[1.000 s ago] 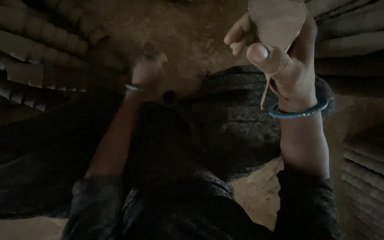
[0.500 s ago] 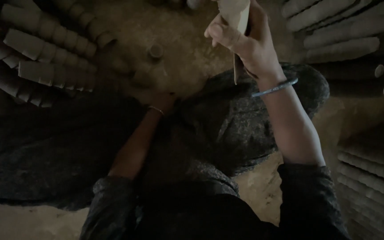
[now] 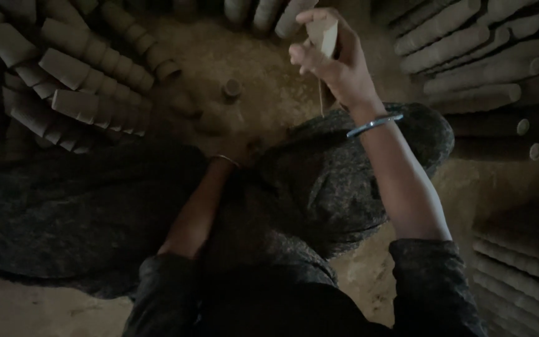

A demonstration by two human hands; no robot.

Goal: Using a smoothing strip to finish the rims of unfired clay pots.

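Dirt floor (image 3: 251, 118), dim | right grip (image 3: 335, 59) pinching pale tapered clay cup (image 3: 322, 34), thin string (image 3: 320, 93) dangling below | left grip (image 3: 235, 153) shadowed, cannot tell | risk: my cup slips, cracks on stacked clay cups (image 3: 82, 93) leftward.

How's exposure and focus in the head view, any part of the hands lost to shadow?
Head view: underexposed, dim and soft overall. The right hand is lit well enough to show it gripping a pale clay cup. The left hand sinks into shadow between the knees, grip unreadable. The stacked cups stay legible; no glare.
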